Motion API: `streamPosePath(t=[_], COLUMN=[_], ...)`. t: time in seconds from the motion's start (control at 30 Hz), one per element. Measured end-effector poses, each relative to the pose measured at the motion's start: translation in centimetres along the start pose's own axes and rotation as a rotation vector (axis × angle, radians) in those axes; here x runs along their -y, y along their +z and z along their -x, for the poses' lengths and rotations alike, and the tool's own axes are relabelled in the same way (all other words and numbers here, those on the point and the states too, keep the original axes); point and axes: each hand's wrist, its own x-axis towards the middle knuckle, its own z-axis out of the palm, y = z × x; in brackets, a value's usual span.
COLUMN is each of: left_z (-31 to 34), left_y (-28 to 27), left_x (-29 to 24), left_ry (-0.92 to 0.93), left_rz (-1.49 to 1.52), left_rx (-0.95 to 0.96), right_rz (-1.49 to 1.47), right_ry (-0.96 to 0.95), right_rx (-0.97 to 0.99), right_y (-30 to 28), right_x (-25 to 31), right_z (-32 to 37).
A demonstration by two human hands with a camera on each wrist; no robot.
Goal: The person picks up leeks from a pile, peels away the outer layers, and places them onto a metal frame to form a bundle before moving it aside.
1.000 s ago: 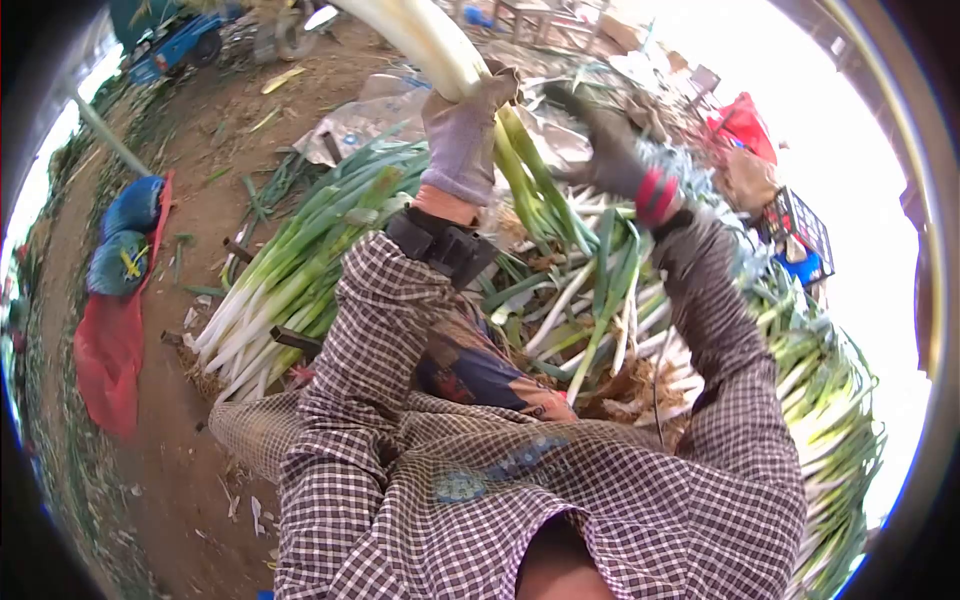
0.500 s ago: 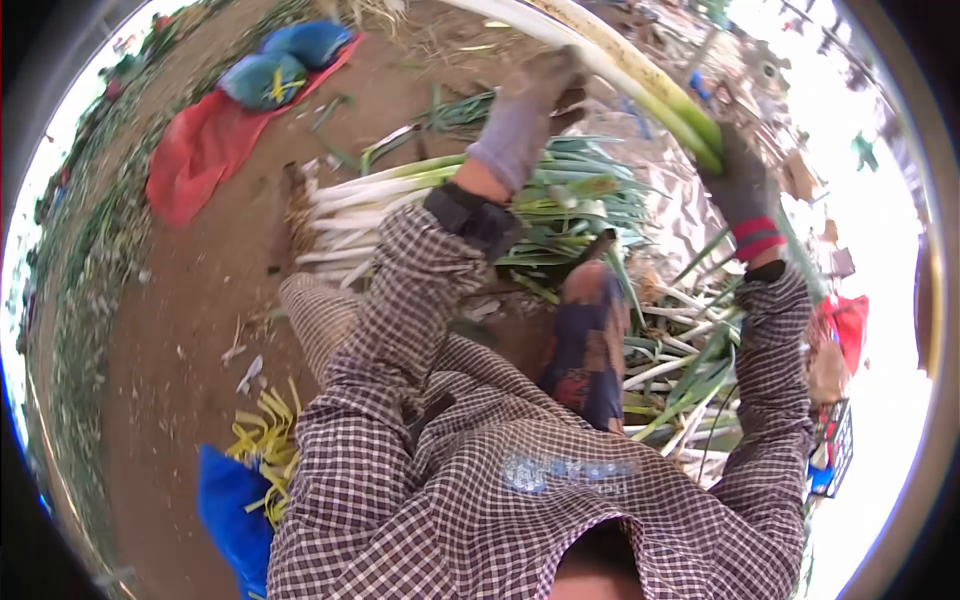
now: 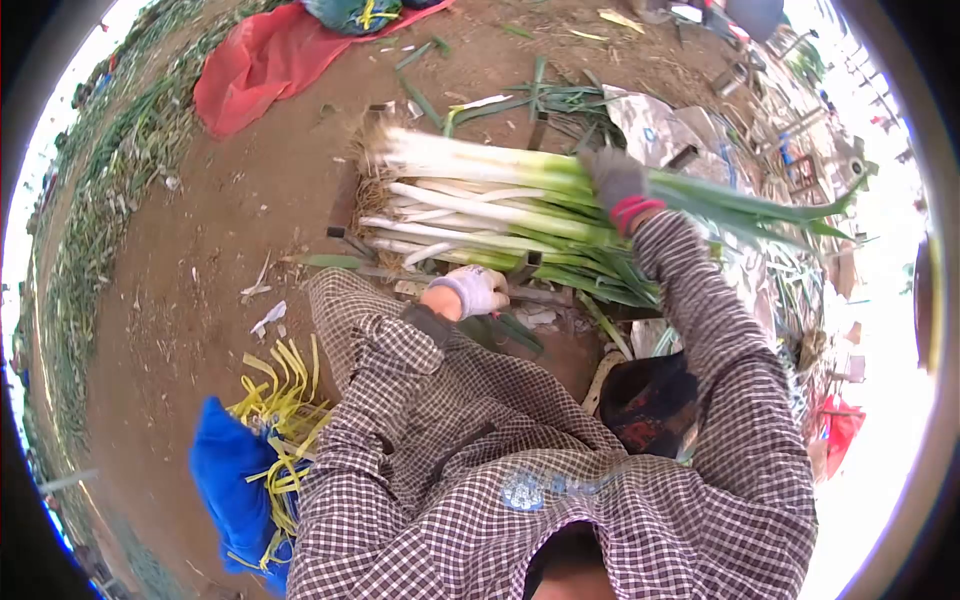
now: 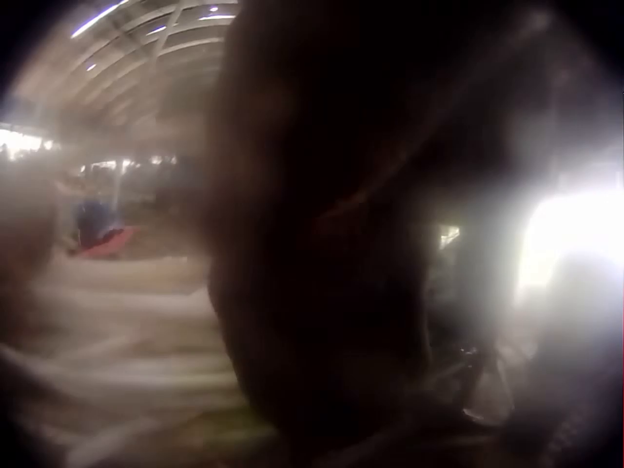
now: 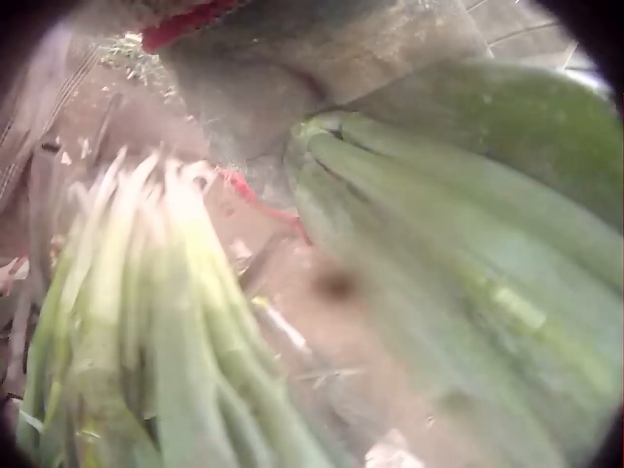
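Note:
My right hand, in a grey glove with a red cuff, grips a thick leek where its white shaft turns green. The leek lies along the top of a leek pile, white root ends to the left. In the right wrist view the glove closes round broad green leaves, with the pile's leeks beside them. My left hand, in a pale lavender glove, hangs loosely by the near side of the pile, beside a metal post. The left wrist view is mostly dark and blurred.
A blue bag with yellow strips lies at the near left. A red sheet is spread on the soil at the far left. Loose green leaves and a crumpled plastic sheet lie beyond the pile.
The left hand has let go of the leek's shaft and dropped to the pile's near side. The right hand has taken the leek's green part and brought it down over the pile. The view has turned left.

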Motion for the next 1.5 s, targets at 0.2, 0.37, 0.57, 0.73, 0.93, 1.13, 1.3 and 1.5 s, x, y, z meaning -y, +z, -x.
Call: streamPosePath(t=[0.2,0.37,0.57,0.73,0.93,1.13,1.3,1.5], left_z=[-3.4,-3.7,-7.5,-9.2,-18.2,-16.2,-15.7,-18.8], left_y=[0.0,-3.2,-3.9,-6.8,-10.3,-11.1,-12.2,-12.6], left_x=[1.5,-1.9,1.0,-0.4,7.4,4.6,4.1,2.0], left_ry=[-0.191,-0.116,0.097,0.280,0.258,0.135,0.178,0.237], left_rz=[-0.165,0.067,-0.393,-0.625,-0.431,-0.624,-0.560,-0.485], left_rx=[-0.122,-0.444,-1.028,-1.042,-0.519,-0.475,-0.390,-0.319], right_rz=[-0.277,-0.294,-0.359,-0.460,-0.394,-0.608,-1.048,-0.697], right_ry=[-0.086,-0.172,-0.060,-0.033,0.112,0.134,0.640,1.071], right_rx=[-0.032,-0.030,0.061,0.150,-0.228,-0.316,-0.319,0.683], right_y=[1.4,2.2,0.4,0.2,7.6,-5.5,-2.8,10.8], right_x=[0.4,-0.5,-0.1,0.0,3.8,-3.3,-13.3,-12.3], right_z=[1.1,0.9,0.2,0.1,-2.4,13.3,33.0,53.3])
